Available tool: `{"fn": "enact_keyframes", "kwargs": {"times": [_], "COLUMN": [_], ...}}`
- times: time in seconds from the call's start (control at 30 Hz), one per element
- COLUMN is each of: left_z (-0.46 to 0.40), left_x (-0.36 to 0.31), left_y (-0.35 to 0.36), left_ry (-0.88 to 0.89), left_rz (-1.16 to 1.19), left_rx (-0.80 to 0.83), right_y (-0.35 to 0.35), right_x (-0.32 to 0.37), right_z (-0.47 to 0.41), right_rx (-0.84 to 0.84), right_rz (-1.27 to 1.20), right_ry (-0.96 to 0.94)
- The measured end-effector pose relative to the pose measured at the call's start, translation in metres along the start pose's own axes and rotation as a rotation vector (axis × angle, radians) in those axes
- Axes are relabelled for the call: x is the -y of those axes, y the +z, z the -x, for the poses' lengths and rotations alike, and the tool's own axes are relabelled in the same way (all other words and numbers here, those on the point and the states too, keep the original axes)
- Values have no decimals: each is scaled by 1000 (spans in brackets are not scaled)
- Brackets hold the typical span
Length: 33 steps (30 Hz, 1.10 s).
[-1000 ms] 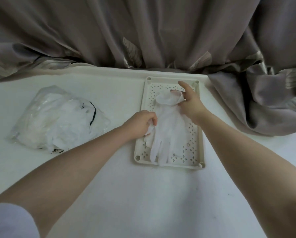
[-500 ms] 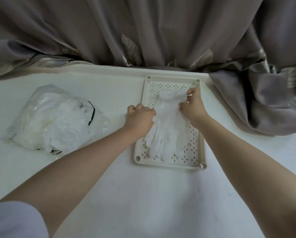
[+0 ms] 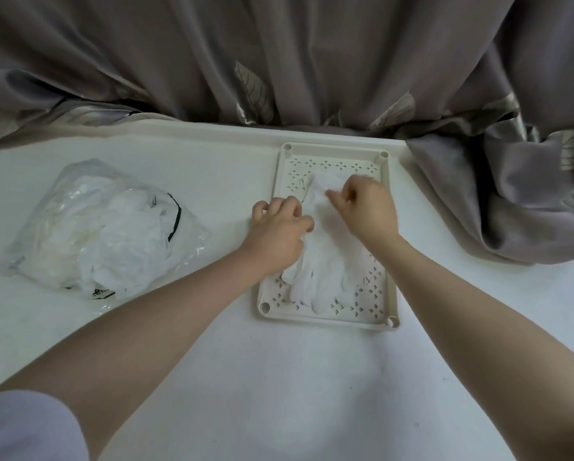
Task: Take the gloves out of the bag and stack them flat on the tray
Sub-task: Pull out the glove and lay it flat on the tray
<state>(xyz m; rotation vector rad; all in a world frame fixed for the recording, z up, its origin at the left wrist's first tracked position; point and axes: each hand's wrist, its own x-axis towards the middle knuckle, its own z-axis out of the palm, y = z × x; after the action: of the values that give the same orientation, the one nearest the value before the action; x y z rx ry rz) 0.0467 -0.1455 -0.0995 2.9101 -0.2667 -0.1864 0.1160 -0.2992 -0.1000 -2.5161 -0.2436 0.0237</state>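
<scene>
Two bare hands, yours, work over a white glove (image 3: 329,261) lying lengthwise on the cream perforated tray (image 3: 387,247), cuff toward the tray's far end, fingers toward its near end. Your left hand (image 3: 277,234) sits at the tray's left rim with curled fingers; its thumb and forefinger close on the glove's left edge, while the outer fingers rest on the rim itself. Your right hand (image 3: 367,211) is over the tray's far half, fingers bent and drawn together, pinching the glove's cuff where the fabric is bunched and slightly lifted. Whether more than one glove lies in the tray cannot be told; the white fabric reads as a single layered shape, its fingertips reaching toward the tray's near rim.

Left of the tray, well apart from it, a clear plastic bag (image 3: 102,227) lies slumped on the white table (image 3: 279,377), crumpled white gloves showing through it. Behind the tray, a grey-brown curtain (image 3: 279,54) hangs along the table's far edge, and its folds spill onto the tabletop just right of the tray. Nearer than the tray, at lower left, a white sleeve (image 3: 22,427) covers your left upper arm.
</scene>
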Motion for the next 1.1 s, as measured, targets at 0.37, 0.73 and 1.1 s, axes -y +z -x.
{"fn": "enact_keyframes", "kwargs": {"times": [0.37, 0.73, 1.1], "left_z": [-2, 50, 134], "left_x": [11, 59, 168], "left_y": [10, -25, -70], "left_ry": [68, 146, -242], "left_rz": [-181, -68, -248], "left_rx": [147, -211, 52], "right_y": [12, 11, 90], "right_x": [11, 81, 193], "right_z": [-18, 24, 70], "right_rx": [566, 266, 733], "right_rz": [447, 51, 69], "right_ry": [-19, -287, -313]}}
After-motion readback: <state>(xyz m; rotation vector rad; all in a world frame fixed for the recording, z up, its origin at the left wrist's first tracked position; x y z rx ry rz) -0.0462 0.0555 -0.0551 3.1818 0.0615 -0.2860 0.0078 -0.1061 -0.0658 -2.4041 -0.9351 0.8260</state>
